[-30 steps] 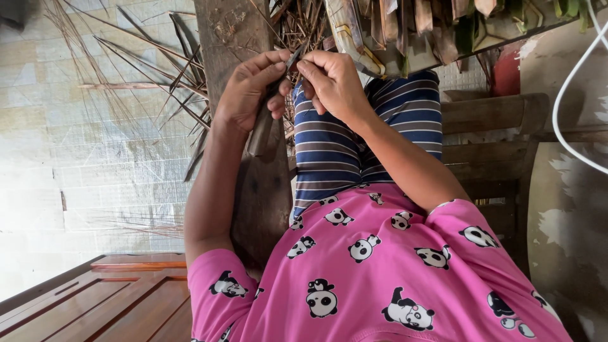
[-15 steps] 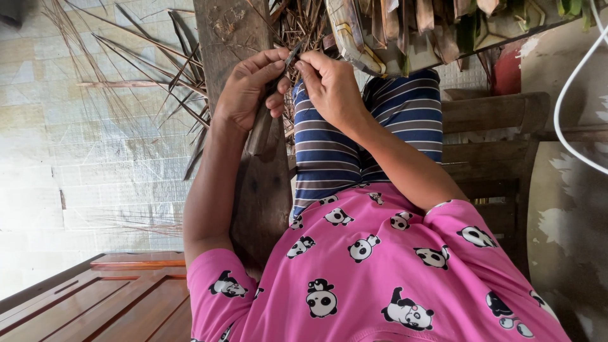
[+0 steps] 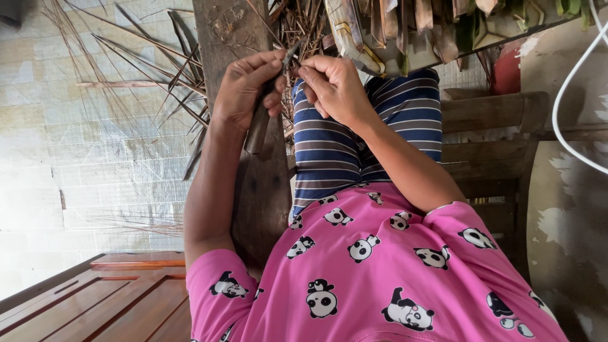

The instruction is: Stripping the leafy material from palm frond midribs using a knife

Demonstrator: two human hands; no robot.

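Observation:
My left hand (image 3: 244, 88) is closed around a dark knife-like tool (image 3: 256, 133) whose flat end points back toward my body. Its thumb and forefinger also pinch a thin dry leaf strip (image 3: 290, 56). My right hand (image 3: 335, 85) pinches the same strip just to the right, so the fingertips of both hands nearly touch. Both hands hover above my knees in blue striped shorts (image 3: 354, 139), in front of a wooden post (image 3: 253, 183).
Dry palm leaves and thin ribs (image 3: 145, 82) lie spread on the tiled floor at the upper left. A bundle of leaf pieces (image 3: 405, 25) sits ahead of my knees. A wooden bench (image 3: 487, 139) stands on the right, a wooden panel (image 3: 107, 297) lower left, and a white cable (image 3: 563, 101) far right.
Both hands have stayed together on the strip, with only small finger shifts; the right hand has edged slightly lower and the view has barely moved.

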